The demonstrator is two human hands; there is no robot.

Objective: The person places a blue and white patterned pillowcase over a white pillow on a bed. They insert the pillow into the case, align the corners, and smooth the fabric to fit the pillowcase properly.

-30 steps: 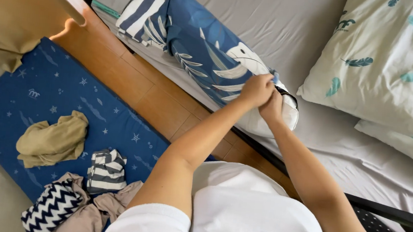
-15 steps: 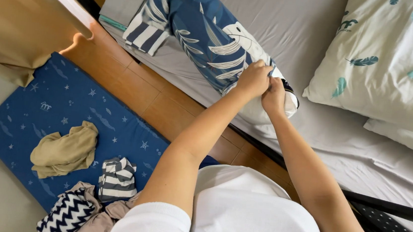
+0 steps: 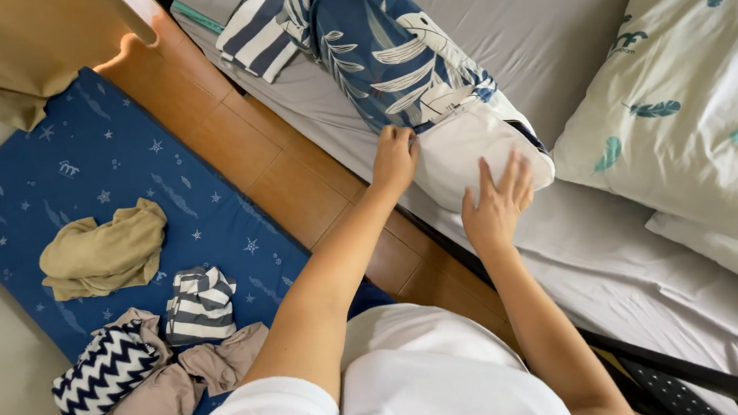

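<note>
Blue leaf-print fabric [image 3: 374, 48] lies rolled lengthwise on the grey bed sheet [image 3: 561, 251], with a white folded end [image 3: 463, 153] turned toward the person. Left hand [image 3: 395, 158] sits at the near-left edge of that white end, fingers curled down on the cloth, pinching its edge as far as can be seen. Right hand [image 3: 498, 201] lies flat with fingers spread open, palm pressing the white end, gripping nothing. Just beyond the roll, a navy-and-white striped cloth [image 3: 259, 24] rests near the mattress edge. To the right, a pale pillow with teal feather prints [image 3: 706, 112] lies close to the roll. Down on the floor, a blue star-patterned mat [image 3: 106, 158] carries a tan crumpled garment [image 3: 103, 247], a small striped piece [image 3: 200, 304] and a zigzag-patterned cloth [image 3: 105, 371]
</note>
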